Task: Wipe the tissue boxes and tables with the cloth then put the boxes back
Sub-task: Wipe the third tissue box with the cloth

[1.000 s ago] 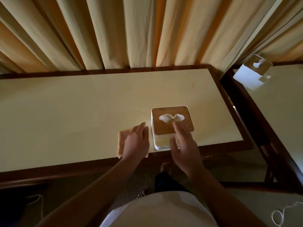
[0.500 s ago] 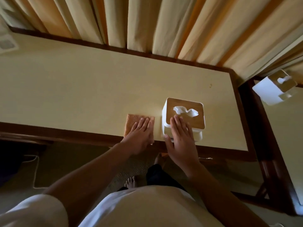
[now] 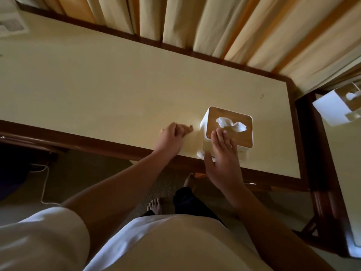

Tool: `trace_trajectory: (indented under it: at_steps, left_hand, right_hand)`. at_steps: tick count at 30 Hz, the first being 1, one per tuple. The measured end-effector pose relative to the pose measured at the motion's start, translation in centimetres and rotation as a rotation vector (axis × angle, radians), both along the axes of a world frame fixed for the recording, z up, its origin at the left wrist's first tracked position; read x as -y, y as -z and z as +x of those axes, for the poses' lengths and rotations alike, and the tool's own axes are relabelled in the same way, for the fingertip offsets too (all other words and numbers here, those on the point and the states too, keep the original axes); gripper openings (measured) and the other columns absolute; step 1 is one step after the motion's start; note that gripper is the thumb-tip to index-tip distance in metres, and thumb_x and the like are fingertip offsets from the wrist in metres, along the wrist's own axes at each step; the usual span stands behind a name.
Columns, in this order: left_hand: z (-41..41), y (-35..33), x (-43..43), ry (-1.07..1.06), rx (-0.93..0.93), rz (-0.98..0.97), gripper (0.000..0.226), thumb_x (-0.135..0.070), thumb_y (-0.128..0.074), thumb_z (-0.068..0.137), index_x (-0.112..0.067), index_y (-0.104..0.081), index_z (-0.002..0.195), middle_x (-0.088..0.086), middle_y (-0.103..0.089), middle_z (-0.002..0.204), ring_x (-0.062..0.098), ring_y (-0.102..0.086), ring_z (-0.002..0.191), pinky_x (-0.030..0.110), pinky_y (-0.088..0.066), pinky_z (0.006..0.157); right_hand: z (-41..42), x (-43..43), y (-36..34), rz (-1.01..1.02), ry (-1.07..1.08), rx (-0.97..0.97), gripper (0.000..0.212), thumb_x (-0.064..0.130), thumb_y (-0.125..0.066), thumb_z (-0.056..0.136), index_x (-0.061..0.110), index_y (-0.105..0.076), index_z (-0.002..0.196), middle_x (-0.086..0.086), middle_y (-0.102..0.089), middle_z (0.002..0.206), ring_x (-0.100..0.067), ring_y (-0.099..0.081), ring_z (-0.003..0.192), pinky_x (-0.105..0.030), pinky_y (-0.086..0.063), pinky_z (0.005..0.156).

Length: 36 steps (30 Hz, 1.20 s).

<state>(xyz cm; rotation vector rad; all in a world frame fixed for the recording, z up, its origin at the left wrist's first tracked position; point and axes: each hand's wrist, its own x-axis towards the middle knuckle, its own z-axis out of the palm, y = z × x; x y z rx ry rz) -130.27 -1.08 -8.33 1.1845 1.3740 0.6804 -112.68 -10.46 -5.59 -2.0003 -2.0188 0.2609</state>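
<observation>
A white tissue box (image 3: 237, 118) with a wooden lid and a tissue sticking out stands near the front right of the cream table (image 3: 97, 85). My right hand (image 3: 222, 155) grips it, fingers flat on the lid and thumb against the near side. Just left of the box, my left hand (image 3: 171, 138) is curled over the orange cloth (image 3: 189, 128) on the tabletop; only a small corner of the cloth shows past the fingers. A second white tissue box (image 3: 332, 109) stands on the neighbouring table (image 3: 347, 163) at the right edge.
Striped curtains (image 3: 195, 20) hang right behind the table's dark wooden rim. A printed paper (image 3: 9, 26) lies at the far left corner. On the floor below are a white cable (image 3: 44, 184) and my bare feet (image 3: 155, 206).
My left hand went from lying flat on the spread cloth to bunching it under curled fingers, closer to the box. My right hand stays on the box. The camera tilted left and down.
</observation>
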Motion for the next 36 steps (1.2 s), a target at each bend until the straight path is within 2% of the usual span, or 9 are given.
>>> trace_trajectory:
  at_steps: [6, 8, 12, 15, 18, 21, 25, 31, 36]
  left_hand:
    - [6.1, -3.8, -2.4, -0.175, 0.488, -0.342, 0.037, -0.037, -0.041, 0.114, -0.012, -0.067, 0.122, 0.011, -0.074, 0.100, 0.027, -0.074, 0.086, 0.042, -0.059, 0.073]
    - [6.1, -3.9, -0.6, -0.133, 0.537, -0.348, 0.044, -0.047, -0.041, 0.112, -0.017, -0.073, 0.119, 0.013, -0.078, 0.110, 0.031, -0.077, 0.103, 0.048, -0.063, 0.089]
    - [5.0, -2.5, 6.5, -0.061, 0.603, -0.336, 0.055, -0.057, -0.041, 0.109, -0.018, -0.069, 0.135, 0.005, -0.076, 0.125, 0.015, -0.070, 0.121, 0.045, -0.054, 0.109]
    - [5.5, -3.0, 4.1, -0.068, 0.515, -0.287, 0.067, -0.070, -0.041, 0.103, -0.018, -0.073, 0.129, 0.007, -0.077, 0.119, 0.013, -0.070, 0.117, 0.048, -0.055, 0.108]
    - [7.1, -3.1, -1.0, -0.139, 0.473, -0.318, 0.068, -0.071, -0.041, 0.098, -0.019, -0.077, 0.124, 0.003, -0.079, 0.117, 0.019, -0.073, 0.114, 0.048, -0.053, 0.109]
    - [7.3, -0.2, 1.1, -0.056, 0.393, -0.202, 0.073, -0.082, -0.031, 0.097, -0.036, -0.060, 0.146, -0.002, -0.065, 0.145, 0.019, -0.055, 0.141, 0.050, -0.039, 0.121]
    - [6.6, 1.6, 6.0, -0.047, 0.547, -0.131, 0.058, -0.074, -0.035, 0.102, -0.051, -0.044, 0.155, -0.014, -0.049, 0.160, 0.012, -0.037, 0.153, 0.051, -0.027, 0.128]
    - [7.9, 1.6, -3.1, -0.139, 0.447, -0.253, 0.067, -0.075, -0.046, 0.088, -0.033, -0.070, 0.135, 0.006, -0.072, 0.132, 0.024, -0.068, 0.126, 0.051, -0.049, 0.114]
    - [6.9, -1.6, 6.3, -0.152, 0.523, -0.217, 0.061, -0.064, -0.041, 0.105, -0.024, -0.061, 0.145, 0.011, -0.065, 0.140, 0.025, -0.058, 0.137, 0.050, -0.045, 0.118]
  right_hand:
    - [0.7, -0.3, -1.2, -0.149, -0.061, 0.007, 0.078, 0.029, -0.030, 0.092, 0.013, -0.011, 0.166, -0.004, -0.004, 0.174, -0.015, 0.009, 0.160, -0.042, 0.002, 0.131]
    - [1.1, -0.5, -1.6, -0.195, -0.092, 0.001, 0.079, 0.027, -0.031, 0.092, 0.013, -0.009, 0.166, -0.005, -0.001, 0.174, -0.017, 0.011, 0.160, -0.045, 0.000, 0.131]
    - [1.1, -0.6, -1.9, -0.217, -0.085, 0.004, 0.082, 0.028, -0.038, 0.090, 0.008, -0.011, 0.165, -0.010, -0.002, 0.173, -0.022, 0.010, 0.159, -0.048, -0.003, 0.131]
    - [0.7, -0.4, -1.9, -0.197, -0.081, 0.014, 0.083, 0.033, -0.028, 0.087, 0.007, -0.012, 0.165, -0.011, -0.004, 0.173, -0.024, 0.008, 0.160, -0.047, 0.000, 0.131]
    - [0.7, -0.3, -2.0, -0.212, -0.064, -0.029, 0.081, 0.017, -0.035, 0.088, 0.009, -0.011, 0.165, -0.009, -0.002, 0.173, -0.021, 0.010, 0.160, -0.049, 0.001, 0.130]
    - [0.7, -0.3, -2.1, -0.226, -0.077, 0.000, 0.087, 0.015, -0.041, 0.084, 0.007, -0.011, 0.165, -0.010, -0.002, 0.173, -0.023, 0.010, 0.160, -0.049, 0.000, 0.130]
    - [0.7, -0.4, -2.2, -0.226, -0.086, -0.009, 0.090, 0.028, -0.040, 0.082, 0.006, -0.010, 0.164, -0.009, 0.000, 0.172, -0.024, 0.008, 0.160, -0.044, 0.004, 0.130]
    - [1.6, -0.8, -2.8, -0.306, -0.131, -0.002, 0.086, 0.016, -0.040, 0.085, 0.009, -0.011, 0.166, -0.009, 0.001, 0.174, -0.021, 0.013, 0.160, -0.043, 0.004, 0.130]
    - [1.5, -0.8, -2.8, -0.342, -0.114, 0.034, 0.102, 0.007, -0.067, 0.087, 0.013, -0.002, 0.166, -0.004, 0.010, 0.173, -0.018, 0.018, 0.158, -0.040, 0.007, 0.130]
